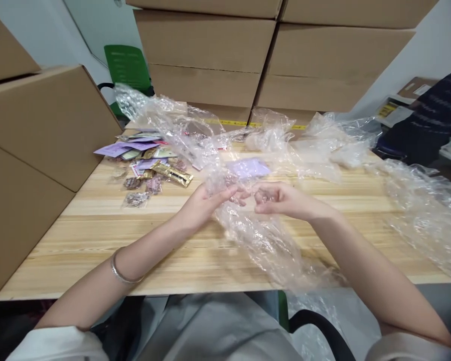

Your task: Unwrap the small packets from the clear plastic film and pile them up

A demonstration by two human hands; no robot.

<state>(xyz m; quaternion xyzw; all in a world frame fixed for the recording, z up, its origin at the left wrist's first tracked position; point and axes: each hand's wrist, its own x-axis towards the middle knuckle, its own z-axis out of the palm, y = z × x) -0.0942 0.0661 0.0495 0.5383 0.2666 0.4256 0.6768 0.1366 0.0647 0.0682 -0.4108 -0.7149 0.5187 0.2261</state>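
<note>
A long, crumpled strip of clear plastic wrap (253, 235) runs across the table from the back left and over its front edge. My left hand (215, 198) has its fingers around the middle of this strip. Just to the right, my right hand (280, 198) is closed with curled fingertips close to the left fingers. Glare and transparent film hide what, if anything, it pinches. Behind both hands lies a flat purple packet (248, 168), partly under the plastic.
At the left of the wooden table (165, 250) are a pile of purple envelopes (116, 149), a gold packet (171, 173) and several small bagged items (137, 199). More plastic wrap (428, 210) lies at the right. Cardboard boxes (29, 115) border the left side and back.
</note>
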